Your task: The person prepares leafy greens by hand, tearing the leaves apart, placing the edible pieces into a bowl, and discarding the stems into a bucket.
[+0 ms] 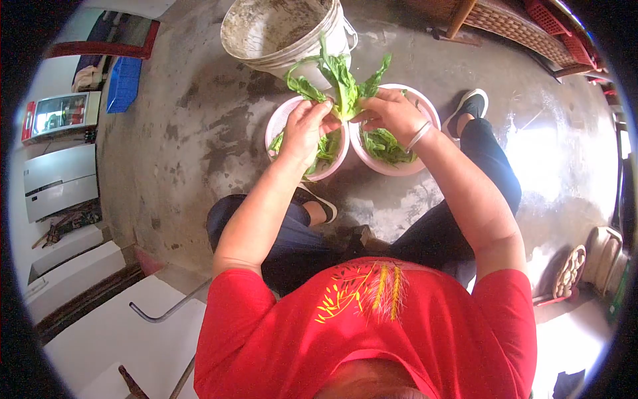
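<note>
A leafy green vegetable is held upright between my two hands, its leaves spread outward at the top. My left hand pinches it low on the left, thumb and fingers pressed together. From the other side my right hand, with a band at the wrist, grips the base with closed fingers. Below my left hand stands a pink basket with loose green leaves in it. A second pink basket, under my right hand, also holds leaves. My hands hide parts of both baskets.
A large, dirty white bucket stands just beyond the baskets on the concrete floor. My shoes flank the baskets. A blue crate is at the left, a woven chair at the upper right.
</note>
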Available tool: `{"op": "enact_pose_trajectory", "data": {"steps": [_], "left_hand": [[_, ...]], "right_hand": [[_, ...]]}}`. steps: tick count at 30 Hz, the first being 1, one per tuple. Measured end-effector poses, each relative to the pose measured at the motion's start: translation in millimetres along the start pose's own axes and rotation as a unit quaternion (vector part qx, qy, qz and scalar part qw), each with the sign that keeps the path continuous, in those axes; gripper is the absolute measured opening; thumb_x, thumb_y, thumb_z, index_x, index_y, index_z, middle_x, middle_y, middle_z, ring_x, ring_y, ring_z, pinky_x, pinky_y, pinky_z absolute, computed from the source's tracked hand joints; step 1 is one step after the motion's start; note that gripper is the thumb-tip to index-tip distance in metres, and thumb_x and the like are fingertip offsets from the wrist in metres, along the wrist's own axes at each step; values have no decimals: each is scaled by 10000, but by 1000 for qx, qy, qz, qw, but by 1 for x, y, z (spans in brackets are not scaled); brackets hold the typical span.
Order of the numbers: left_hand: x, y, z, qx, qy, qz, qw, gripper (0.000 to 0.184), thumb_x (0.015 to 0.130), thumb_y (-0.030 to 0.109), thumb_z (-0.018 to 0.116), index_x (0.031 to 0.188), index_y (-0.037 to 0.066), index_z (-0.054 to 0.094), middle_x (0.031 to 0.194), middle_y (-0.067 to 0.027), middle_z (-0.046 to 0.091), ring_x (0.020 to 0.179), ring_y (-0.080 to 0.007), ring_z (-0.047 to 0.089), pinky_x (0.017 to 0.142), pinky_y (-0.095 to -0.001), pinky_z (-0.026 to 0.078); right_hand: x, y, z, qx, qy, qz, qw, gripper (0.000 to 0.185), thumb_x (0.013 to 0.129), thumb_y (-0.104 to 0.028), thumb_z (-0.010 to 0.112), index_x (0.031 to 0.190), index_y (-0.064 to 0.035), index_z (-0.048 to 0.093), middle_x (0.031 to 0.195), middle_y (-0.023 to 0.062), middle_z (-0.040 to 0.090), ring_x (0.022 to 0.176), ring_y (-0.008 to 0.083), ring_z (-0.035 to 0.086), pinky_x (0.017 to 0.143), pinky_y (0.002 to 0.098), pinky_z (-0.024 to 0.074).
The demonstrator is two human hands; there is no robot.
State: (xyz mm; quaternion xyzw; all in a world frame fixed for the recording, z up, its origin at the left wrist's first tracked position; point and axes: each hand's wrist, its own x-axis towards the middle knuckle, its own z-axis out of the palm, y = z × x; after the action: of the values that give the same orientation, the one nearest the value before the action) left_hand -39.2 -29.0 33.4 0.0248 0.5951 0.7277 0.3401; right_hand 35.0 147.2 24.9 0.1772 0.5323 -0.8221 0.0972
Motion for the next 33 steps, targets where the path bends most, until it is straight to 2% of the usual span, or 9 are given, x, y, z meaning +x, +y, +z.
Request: {"op": "enact_pose_trajectory", "data": {"steps": [7,10,13,19,23,26,29,32,33], "left_hand": [[3,3,5,-115,2,-13,993,144,892,142,474,955,33,544,946,-115,606,830,-194,593,766,-307,498],[5,-1,2,-208,-24,-4,978,132,888,131,466,947,34,533,979,-138,602,842,-210,593,775,-322,499],[5,6,1,-205,-35,-16,978,117,881,121,465,937,41,529,1006,-145,598,871,-229,591,783,-336,498],[3,-3,-2,13,-9,-23,1000,199,873,121,513,1054,38,517,1095,-112,565,960,-195,574,811,-325,487],[0,-6,9,42,-60,-4,997,280,863,152,564,1118,57,499,1041,-34,572,930,-149,569,791,-309,489],[-2,-6,8,64,-41,-21,997,328,849,206,599,1128,69,496,1022,-14,571,918,-130,563,774,-297,491],[0,-9,5,85,-51,-25,995,356,832,251,625,1119,77,505,1024,-7,569,912,-114,558,739,-282,496],[2,-9,5,95,-31,-18,995,325,832,258,625,1084,79,524,1006,-10,577,900,-108,560,705,-273,498],[3,-9,2,95,-25,-28,995,311,835,259,622,1072,79,530,998,-11,581,891,-107,560,697,-272,497]], "right_hand": [[-4,-7,4,132,35,-25,990,303,904,-125,415,1147,49,465,1045,150,581,891,252,628,707,296,520],[5,3,1,190,46,-48,980,281,896,-123,416,1134,15,474,906,159,620,786,237,647,657,311,537],[6,1,-6,179,75,-43,980,318,901,-114,421,1180,36,433,1017,138,581,843,248,635,690,293,521],[0,-1,3,-85,93,-86,988,277,885,-151,482,1100,17,527,919,101,612,779,166,625,647,259,500],[1,8,7,-196,56,-186,961,291,839,-147,540,1081,17,539,886,133,644,775,209,641,635,304,506],[6,15,7,-298,84,-236,921,252,845,-146,556,1034,19,572,799,58,625,671,97,571,597,260,471],[4,15,10,-406,105,-281,863,239,836,-139,565,1021,11,579,796,62,630,659,113,581,594,262,468],[3,12,15,-400,126,-289,861,266,778,-146,590,1012,-20,573,709,189,621,659,274,646,613,374,483],[4,13,15,-349,114,-257,894,261,786,-136,583,1016,-13,572,731,178,628,664,259,645,608,364,491]]}}
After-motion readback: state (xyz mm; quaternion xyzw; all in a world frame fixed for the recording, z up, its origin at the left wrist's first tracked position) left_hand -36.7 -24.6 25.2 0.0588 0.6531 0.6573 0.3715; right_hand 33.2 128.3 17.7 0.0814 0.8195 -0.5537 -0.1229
